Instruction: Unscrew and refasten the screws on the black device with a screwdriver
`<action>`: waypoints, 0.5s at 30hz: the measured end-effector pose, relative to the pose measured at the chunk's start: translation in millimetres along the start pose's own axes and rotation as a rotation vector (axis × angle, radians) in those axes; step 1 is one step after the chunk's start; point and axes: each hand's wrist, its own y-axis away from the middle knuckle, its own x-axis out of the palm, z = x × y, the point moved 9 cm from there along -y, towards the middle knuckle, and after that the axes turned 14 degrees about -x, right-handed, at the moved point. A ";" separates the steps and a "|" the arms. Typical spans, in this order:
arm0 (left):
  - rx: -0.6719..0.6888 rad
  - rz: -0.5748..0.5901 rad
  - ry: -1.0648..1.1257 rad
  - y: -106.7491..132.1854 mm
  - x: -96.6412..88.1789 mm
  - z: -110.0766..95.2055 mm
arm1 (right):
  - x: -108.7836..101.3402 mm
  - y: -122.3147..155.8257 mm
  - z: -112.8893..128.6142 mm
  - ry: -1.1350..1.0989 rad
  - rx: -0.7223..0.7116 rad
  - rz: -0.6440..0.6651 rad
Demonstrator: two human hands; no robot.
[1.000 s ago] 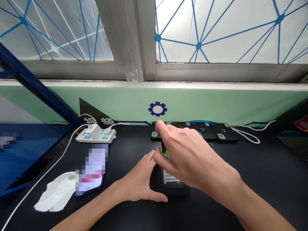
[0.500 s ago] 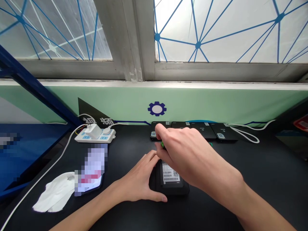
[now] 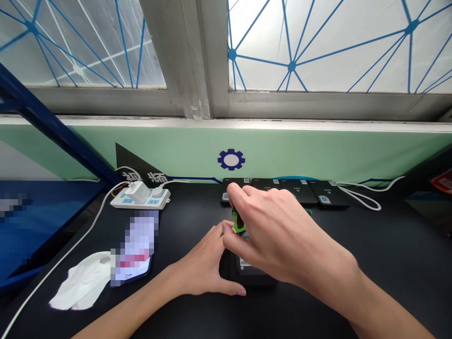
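Note:
A small black device [image 3: 249, 273] with a white barcode label lies flat on the black table [image 3: 370, 263] in front of me. My left hand [image 3: 205, 263] rests beside it, thumb along its near edge and fingers against its left side, steadying it. My right hand [image 3: 278, 235] hovers over the device, fingers pinched round a black tool with a green collar [image 3: 238, 222], a screwdriver by the look of it, held upright over the device's far end. The tool's tip is hidden by my fingers.
Three similar black devices [image 3: 300, 190] line the wall behind my right hand. A white cable [image 3: 363, 197] loops at the right. A white power strip [image 3: 141, 197] with plugs, a blurred phone-like object [image 3: 134, 252] and a crumpled white cloth [image 3: 83, 282] lie to the left.
My right hand lifted the tool off the device, uncovering most of the label, then came back down and towards me over it. My left hand stayed put.

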 end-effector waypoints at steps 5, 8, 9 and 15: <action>0.027 -0.009 0.014 0.8 -0.9 -1.8 | 2.6 -0.8 2.7 -0.008 -0.030 0.015; 0.003 -0.015 -0.003 -0.2 0.1 1.6 | 1.0 -0.5 2.5 -0.019 -0.012 -0.019; -0.003 -0.011 -0.004 -0.3 0.6 2.4 | 0.9 -0.5 3.1 -0.013 -0.018 -0.021; 0.032 0.003 0.010 1.9 -1.6 -3.9 | 0.6 -1.3 6.6 0.050 -0.083 -0.004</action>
